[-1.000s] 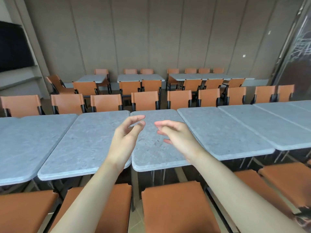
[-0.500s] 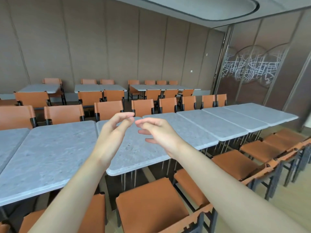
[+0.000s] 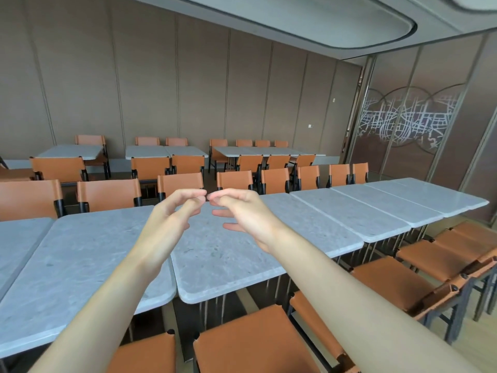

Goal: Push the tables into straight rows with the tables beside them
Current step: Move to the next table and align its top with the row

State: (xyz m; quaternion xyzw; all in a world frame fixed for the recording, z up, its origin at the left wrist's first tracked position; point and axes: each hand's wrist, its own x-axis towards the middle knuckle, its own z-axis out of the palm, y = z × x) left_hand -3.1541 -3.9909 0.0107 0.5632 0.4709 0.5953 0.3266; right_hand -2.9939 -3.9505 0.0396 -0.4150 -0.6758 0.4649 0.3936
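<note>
Head view, the only one. Both bare forearms reach up from the bottom edge toward frame centre. Left hand (image 3: 172,219) raised above the grey stone tabletop (image 3: 228,254) at centre, fingers loosely curved, grip holding nothing. Right hand (image 3: 244,214) beside it, fingers likewise loosely bent, grip on nothing; the fingertips of the two hands nearly meet just above frame centre, whether they touch cannot be told. Neither hand rests on a tabletop. The near row of tables runs from the left edge across to the right middle of the frame: the left tabletop (image 3: 80,265) lies just beside the central one, their long edges close with a thin seam between them, and the left one's near end reaches lower in the frame than the central one's. Further tabletops (image 3: 376,211) continue to the right, edge to edge, their near ends stepping unevenly. Orange chairs (image 3: 255,343) with black frames sit tucked at the near side along the bottom and lower right; more orange chair backs (image 3: 107,193) line the far side of the row. Upper middle of the frame: a far row of tables (image 3: 166,151) with chairs against the panelled brown wall (image 3: 201,90). Right side: a partition with a pale line pattern (image 3: 403,122).
</note>
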